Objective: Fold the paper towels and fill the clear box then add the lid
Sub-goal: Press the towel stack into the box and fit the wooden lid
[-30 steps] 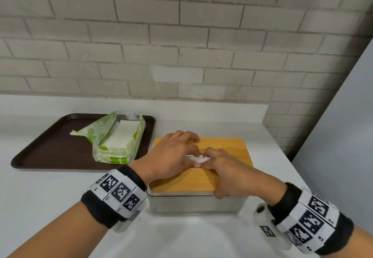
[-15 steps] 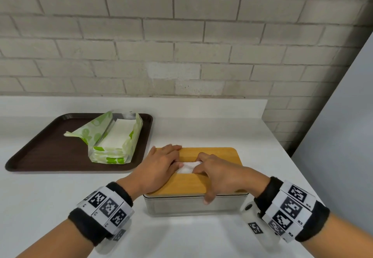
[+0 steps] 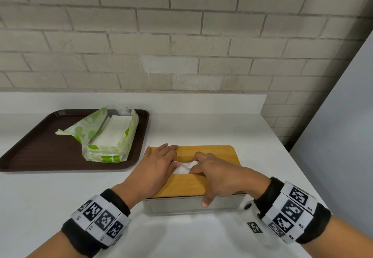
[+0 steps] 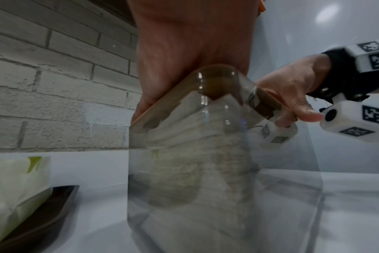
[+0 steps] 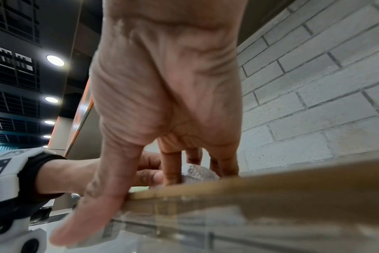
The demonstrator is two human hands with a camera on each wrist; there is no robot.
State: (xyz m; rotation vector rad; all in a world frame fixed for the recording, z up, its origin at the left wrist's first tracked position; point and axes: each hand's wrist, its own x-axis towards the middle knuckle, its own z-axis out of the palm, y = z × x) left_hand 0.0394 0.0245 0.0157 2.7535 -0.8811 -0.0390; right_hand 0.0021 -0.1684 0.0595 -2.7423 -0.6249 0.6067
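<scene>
Surface: white counter set against a grey brick wall, with a pale panel closing in the right side.

Box: clear box stood near the counter's front edge, long axis running left to right, folded towels stacked inside.

Lid: wooden lid lay flat on the box, its slot across the middle between the two hands.

Towel: white towel stood up through the slot, directly between the fingertips of both hands.

Left hand: left hand rested flat on the lid's left half, fingers straight, tips touching the towel.

Right hand: right hand had its fingers curled onto the towel at the slot and its thumb hanging over the box's front wall.

Critical relation: the towel lay equally near both hands; judged to need only a short upward tug or tuck along the slot.

Progress: judged nearly complete, with box filled and lid seated.

Clearance: open counter lay in front and to the right of the box.

Far left: brown tray held the opened green pack, just beside the box's left end.
</scene>
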